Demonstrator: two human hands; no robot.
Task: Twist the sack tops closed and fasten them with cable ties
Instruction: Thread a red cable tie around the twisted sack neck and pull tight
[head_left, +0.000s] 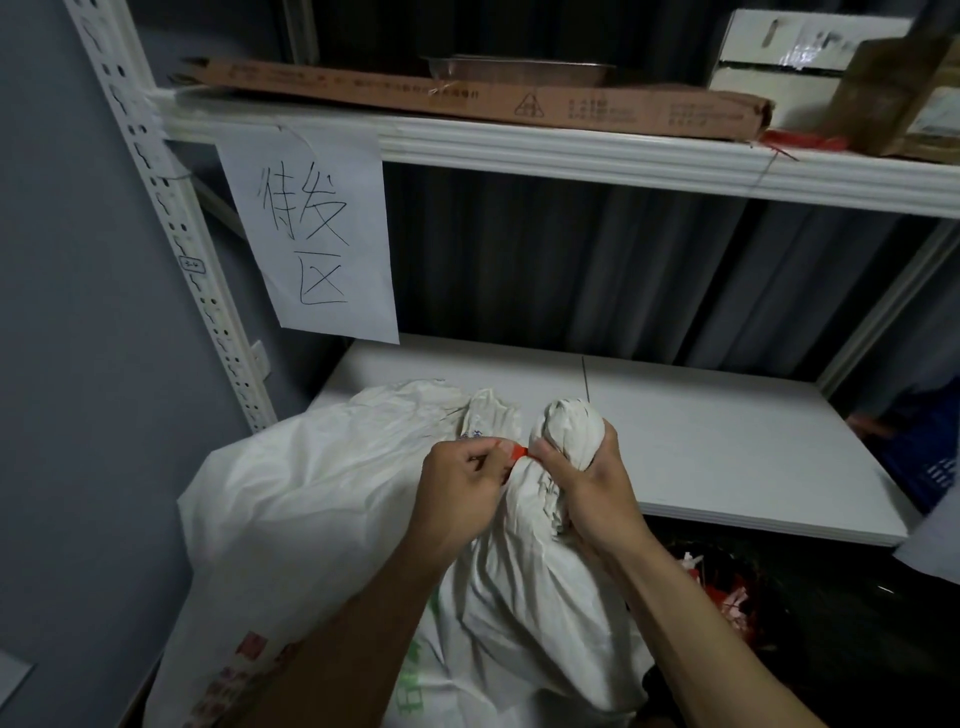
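Observation:
A white woven sack (524, 613) stands in front of me, its top twisted into a tight neck (571, 428). My right hand (592, 483) grips that twisted neck from the right. My left hand (462, 483) pinches a red cable tie (517, 453) that lies against the neck's left side. A second, larger white sack (311, 499) leans on the left, its top (491, 415) bunched up just behind my left hand.
A white lower shelf board (727, 441) lies behind the sacks, and a paper sign (311, 234) hangs from the upper shelf (571, 156). Cardboard boxes (493, 98) sit on top. Red ties (800, 140) lie on the upper shelf at right. A dark bin (727, 592) with red scraps stands lower right.

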